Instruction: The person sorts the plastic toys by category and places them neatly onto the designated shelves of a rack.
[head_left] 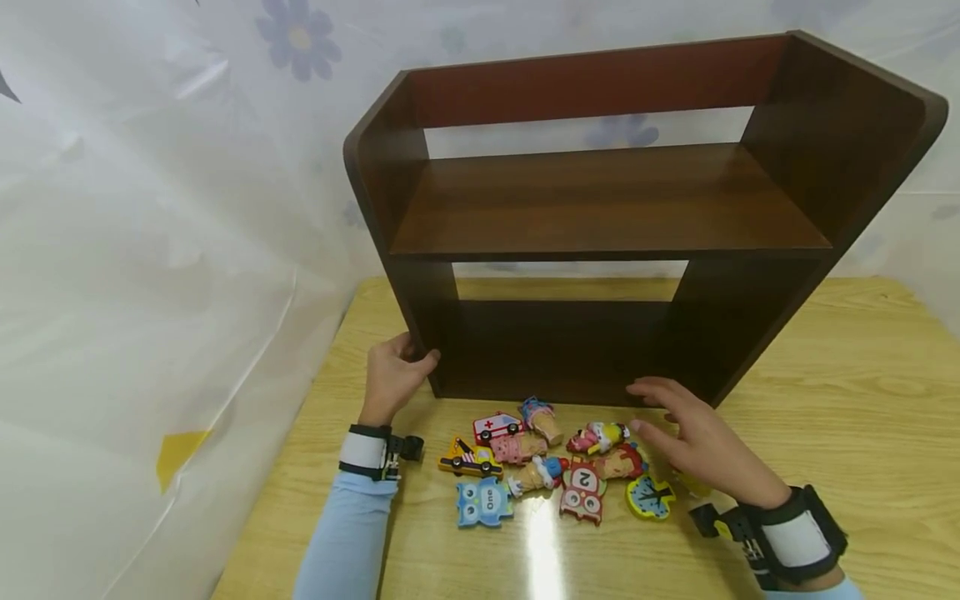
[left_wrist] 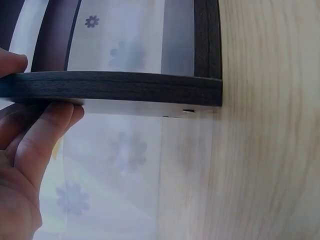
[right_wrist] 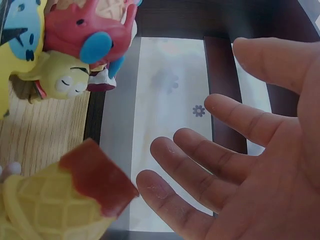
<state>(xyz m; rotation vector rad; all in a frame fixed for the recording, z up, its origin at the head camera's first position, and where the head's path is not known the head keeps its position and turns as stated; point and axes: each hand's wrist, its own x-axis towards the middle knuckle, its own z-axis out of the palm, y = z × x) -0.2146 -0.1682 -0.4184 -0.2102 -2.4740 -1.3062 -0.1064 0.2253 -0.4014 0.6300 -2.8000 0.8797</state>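
Observation:
A dark brown two-tier shelf (head_left: 600, 200) stands on the table. My left hand (head_left: 393, 377) grips the lower front edge of its left side panel, thumb on the inner side; in the left wrist view the fingers (left_wrist: 47, 132) lie along the panel's outer face. My right hand (head_left: 701, 437) hovers with fingers spread near the shelf's lower right front, holding nothing. Beside it lie a small toy figure (head_left: 597, 437) and a round yellow-and-blue tree toy (head_left: 650, 497). A waffle-patterned toy with a red end (right_wrist: 95, 185) shows close to the fingers in the right wrist view.
Several small toys lie before the shelf: a red owl (head_left: 582, 492), a blue owl (head_left: 483, 502), a yellow truck (head_left: 471, 460), an ambulance (head_left: 498, 427) and ice-cream cones (head_left: 538, 475). A white flowered sheet (head_left: 187, 250) hangs at the left and back of the table (head_left: 862, 392).

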